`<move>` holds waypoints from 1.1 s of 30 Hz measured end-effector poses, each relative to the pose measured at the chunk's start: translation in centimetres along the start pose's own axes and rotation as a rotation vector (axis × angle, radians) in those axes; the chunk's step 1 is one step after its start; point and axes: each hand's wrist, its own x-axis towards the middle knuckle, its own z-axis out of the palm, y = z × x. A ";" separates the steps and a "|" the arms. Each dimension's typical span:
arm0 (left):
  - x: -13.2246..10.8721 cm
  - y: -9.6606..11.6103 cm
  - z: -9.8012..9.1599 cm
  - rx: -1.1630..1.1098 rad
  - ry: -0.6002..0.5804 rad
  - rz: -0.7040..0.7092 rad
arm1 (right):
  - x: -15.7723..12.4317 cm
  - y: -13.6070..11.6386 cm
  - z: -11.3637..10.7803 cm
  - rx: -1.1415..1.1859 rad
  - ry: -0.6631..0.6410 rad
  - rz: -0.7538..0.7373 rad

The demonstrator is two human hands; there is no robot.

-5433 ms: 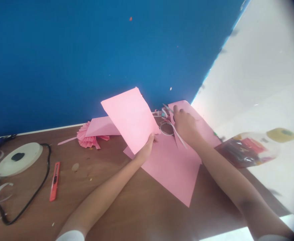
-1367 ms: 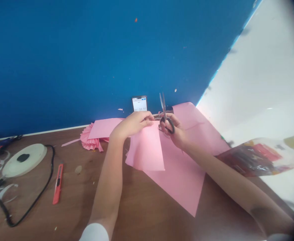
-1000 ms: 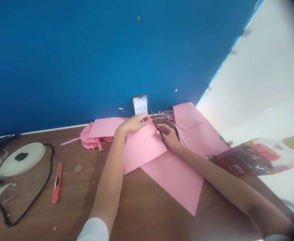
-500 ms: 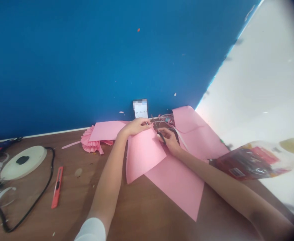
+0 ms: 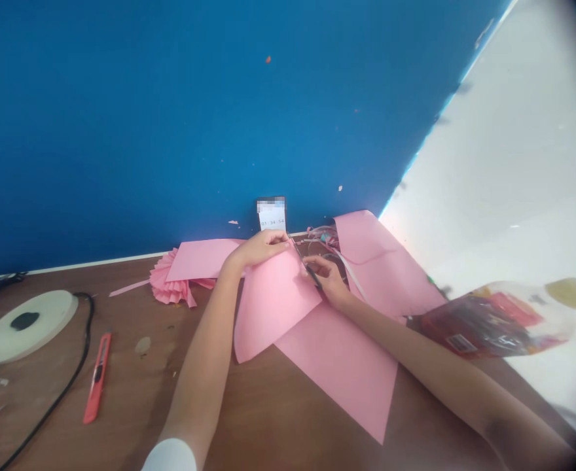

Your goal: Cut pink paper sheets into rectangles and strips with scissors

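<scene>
My left hand (image 5: 263,247) grips the top of a pink paper sheet (image 5: 278,301), its fingers closed over the edge. The sheet is lifted and bends slightly toward me. In my right hand (image 5: 331,278) is a pair of scissors (image 5: 312,275) with dark handles, its blades along the sheet's right edge near my left fingertips. Beneath lies another pink sheet (image 5: 347,366), flat on the brown table. Whether the blades are apart is too small to tell.
Pleated pink paper (image 5: 170,278) lies left, by a red box cutter (image 5: 97,379), a white ribbon roll (image 5: 47,327) and a black cable (image 5: 84,347). A phone (image 5: 271,214) leans on the blue wall. Right are a pink sheet (image 5: 381,261) and a plastic packet (image 5: 494,320).
The view has shifted slightly, so most things sit a little further left. The scissors' blades now lie closer along the sheet's edge. Both hands keep their holds.
</scene>
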 end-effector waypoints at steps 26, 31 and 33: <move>0.6 -0.1 0.4 -0.084 0.100 -0.043 | 0.0 0.7 -0.1 -0.054 0.095 0.042; 0.7 -0.2 0.5 -0.086 0.127 -0.055 | 0.0 0.7 -0.1 -0.075 0.103 0.040; 0.8 -0.4 0.5 -0.089 0.135 -0.047 | 0.0 0.7 -0.2 -0.081 0.105 0.039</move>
